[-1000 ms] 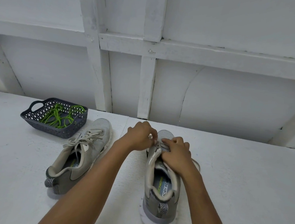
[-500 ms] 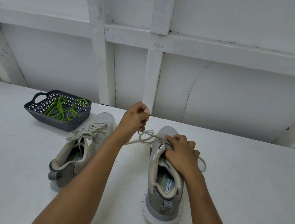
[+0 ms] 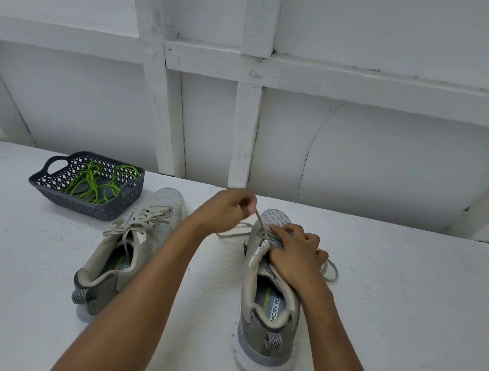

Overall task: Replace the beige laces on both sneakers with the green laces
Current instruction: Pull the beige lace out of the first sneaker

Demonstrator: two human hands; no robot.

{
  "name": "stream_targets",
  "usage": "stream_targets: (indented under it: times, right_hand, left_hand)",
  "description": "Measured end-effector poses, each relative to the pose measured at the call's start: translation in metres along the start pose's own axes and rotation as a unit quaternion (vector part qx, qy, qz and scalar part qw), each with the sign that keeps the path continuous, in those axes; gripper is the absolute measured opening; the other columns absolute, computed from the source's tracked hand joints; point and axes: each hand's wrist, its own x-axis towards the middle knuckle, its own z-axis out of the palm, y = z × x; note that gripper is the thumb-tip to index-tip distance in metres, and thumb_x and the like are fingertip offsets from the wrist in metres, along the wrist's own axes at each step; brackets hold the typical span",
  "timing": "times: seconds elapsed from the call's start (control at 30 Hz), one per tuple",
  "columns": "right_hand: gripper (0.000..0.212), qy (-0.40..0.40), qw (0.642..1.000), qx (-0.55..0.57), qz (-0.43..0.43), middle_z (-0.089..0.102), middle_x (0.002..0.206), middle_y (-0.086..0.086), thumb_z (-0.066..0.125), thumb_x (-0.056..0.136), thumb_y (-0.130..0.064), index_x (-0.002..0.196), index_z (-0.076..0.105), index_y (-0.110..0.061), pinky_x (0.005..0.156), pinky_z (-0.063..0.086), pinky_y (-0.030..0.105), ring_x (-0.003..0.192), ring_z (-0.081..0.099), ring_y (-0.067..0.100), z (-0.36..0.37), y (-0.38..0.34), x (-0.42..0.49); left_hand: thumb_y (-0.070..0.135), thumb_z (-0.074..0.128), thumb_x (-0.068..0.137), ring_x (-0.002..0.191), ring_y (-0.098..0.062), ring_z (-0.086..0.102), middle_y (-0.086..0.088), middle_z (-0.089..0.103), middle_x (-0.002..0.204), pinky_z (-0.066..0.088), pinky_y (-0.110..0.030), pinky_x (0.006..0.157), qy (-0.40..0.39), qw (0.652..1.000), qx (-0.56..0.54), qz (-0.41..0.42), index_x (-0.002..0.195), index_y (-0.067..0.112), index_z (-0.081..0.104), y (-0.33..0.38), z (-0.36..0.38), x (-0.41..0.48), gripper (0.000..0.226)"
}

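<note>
Left hand (image 3: 226,210) pinches beige lace (image 3: 259,223) just above toe-end eyelets of right sneaker (image 3: 264,327); strand runs steeply up-left. Right hand (image 3: 293,253) grips that sneaker's upper. Judgement: pull goes upward, by left hand.

So the left hand (image 3: 226,210) has pulled back off the right sneaker (image 3: 257,341), dragging the beige lace (image 3: 259,221) out. Slack now loops onto the table (image 3: 405,285) at the left.
</note>
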Motion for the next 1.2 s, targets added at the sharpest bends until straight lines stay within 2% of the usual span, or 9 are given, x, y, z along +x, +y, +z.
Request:
stream_targets:
  times: [0.13,0.23,0.4,0.57,0.7,0.87,0.97,1.07,1.2]
  right_hand:
    - [0.052,0.000,1.000,-0.008,-0.002,0.029,0.153,-0.010,0.044,0.095,-0.033,0.145,0.038,-0.043,0.108,0.020,0.045,0.137,0.021,0.024,0.000,0.000,0.000]
    - [0.052,-0.003,1.000,-0.008,-0.002,0.029,0.153,-0.009,0.043,0.095,-0.033,0.146,0.038,-0.042,0.108,0.020,0.044,0.137,0.021,0.024,0.001,0.000,0.001]
    - [0.051,-0.006,1.000,-0.004,0.001,0.029,0.153,-0.009,0.043,0.096,-0.033,0.147,0.037,-0.041,0.109,0.020,0.045,0.137,0.023,0.023,0.001,-0.001,0.000]
    - [0.051,-0.007,1.000,-0.007,0.001,0.028,0.154,-0.009,0.041,0.097,-0.033,0.147,0.037,-0.042,0.108,0.020,0.045,0.137,0.024,0.023,-0.001,-0.002,-0.001]
    - [0.052,-0.004,1.000,0.000,0.002,0.028,0.154,-0.010,0.041,0.097,-0.032,0.147,0.036,-0.041,0.108,0.019,0.044,0.137,0.024,0.023,-0.001,-0.003,-0.002]
    - [0.051,-0.001,1.000,-0.005,-0.005,0.029,0.154,-0.009,0.041,0.098,-0.032,0.148,0.036,-0.040,0.109,0.019,0.043,0.137,0.025,0.024,-0.001,-0.002,-0.002]
    - [0.051,-0.002,1.000,-0.008,-0.006,0.030,0.154,-0.008,0.041,0.098,-0.033,0.148,0.036,-0.039,0.108,0.020,0.043,0.137,0.026,0.024,-0.001,-0.002,-0.003]
    - [0.051,-0.001,1.000,-0.006,-0.004,0.030,0.153,-0.009,0.041,0.097,-0.032,0.148,0.036,-0.040,0.107,0.021,0.043,0.136,0.026,0.023,-0.001,-0.002,-0.003]
    - [0.050,-0.002,1.000,-0.009,-0.001,0.029,0.153,-0.010,0.041,0.097,-0.033,0.147,0.037,-0.042,0.105,0.022,0.044,0.135,0.025,0.024,0.000,-0.003,-0.002]
  left_hand:
    - [0.002,0.046,0.101,0.091,-0.015,0.069,-0.011,0.070,0.094,0.053,-0.024,0.085,0.071,0.946,-0.316,0.014,0.087,0.011,0.053,-0.001,-0.018,-0.003,0.018]
    - [-0.004,0.039,0.100,0.052,-0.017,0.051,-0.009,0.052,0.075,0.051,-0.030,0.054,0.103,0.887,-0.450,-0.012,0.082,0.011,0.048,0.001,-0.026,-0.002,0.025]
    - [0.012,0.057,0.095,0.054,-0.007,0.043,0.005,0.054,0.074,0.035,-0.021,0.048,0.058,0.993,-0.060,-0.086,0.087,0.017,0.059,-0.010,-0.012,0.000,0.010]
    - [0.028,0.068,0.090,0.071,-0.008,0.050,0.005,0.054,0.084,0.037,-0.022,0.060,-0.108,0.973,0.198,-0.053,0.089,0.020,0.069,-0.013,0.008,-0.002,0.008]
    - [0.011,0.066,0.090,0.066,-0.004,0.053,0.007,0.064,0.072,0.041,-0.024,0.070,-0.031,0.999,-0.020,-0.040,0.080,0.016,0.070,-0.007,0.004,-0.007,0.011]
    - [0.000,0.056,0.092,0.094,-0.025,0.070,-0.015,0.072,0.086,0.049,-0.032,0.091,0.049,0.946,-0.321,-0.001,0.082,0.009,0.061,0.006,-0.017,-0.009,0.014]
    - [-0.001,0.048,0.097,0.056,-0.022,0.052,-0.008,0.054,0.069,0.049,-0.031,0.059,0.067,0.908,-0.413,-0.017,0.080,0.010,0.053,0.006,-0.023,-0.007,0.021]
    - [-0.001,0.049,0.094,0.047,-0.012,0.030,-0.002,0.045,0.064,0.025,-0.022,0.046,0.112,0.948,-0.288,-0.072,0.080,0.012,0.053,0.000,-0.016,-0.004,0.019]
    - [0.022,0.064,0.093,0.069,-0.007,0.052,0.006,0.059,0.082,0.038,-0.023,0.060,-0.038,0.993,0.078,-0.077,0.088,0.021,0.067,-0.015,0.006,-0.005,0.006]
